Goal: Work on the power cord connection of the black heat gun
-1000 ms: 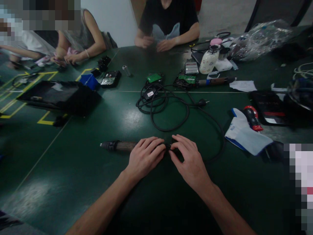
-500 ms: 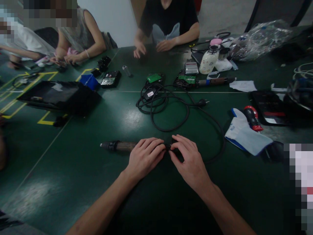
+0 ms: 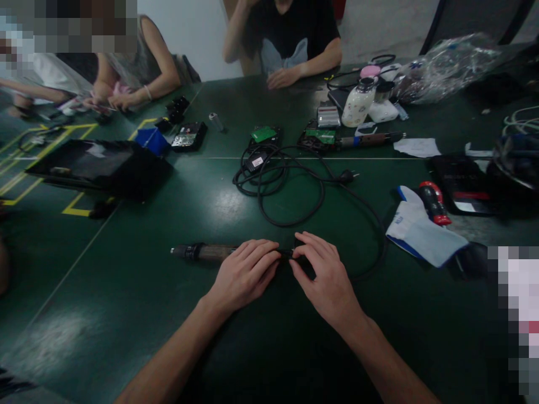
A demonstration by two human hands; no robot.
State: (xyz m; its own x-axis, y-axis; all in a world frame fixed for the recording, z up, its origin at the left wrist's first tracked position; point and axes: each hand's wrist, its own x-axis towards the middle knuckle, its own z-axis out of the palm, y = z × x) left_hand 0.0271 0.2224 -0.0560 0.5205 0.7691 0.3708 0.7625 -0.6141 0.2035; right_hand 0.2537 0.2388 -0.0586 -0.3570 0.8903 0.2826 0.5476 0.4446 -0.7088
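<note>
- A white and blue glove (image 3: 425, 230) lies beside a red-and-black handle (image 3: 435, 203).
- Clear crumpled plastic (image 3: 450, 67) sits behind a patterned bottle (image 3: 357, 105).
- White paper (image 3: 416, 147) lies near the tip of another power screwdriver (image 3: 373, 139).
- A blue object (image 3: 151, 141) touches a black tray (image 3: 96, 163).
- A person in a black shirt (image 3: 290, 42) is across the table (image 3: 202, 202).

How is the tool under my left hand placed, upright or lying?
Lying: the tool stretches flat along the table, its tip pointing left, with your left hand over its other end.
</note>
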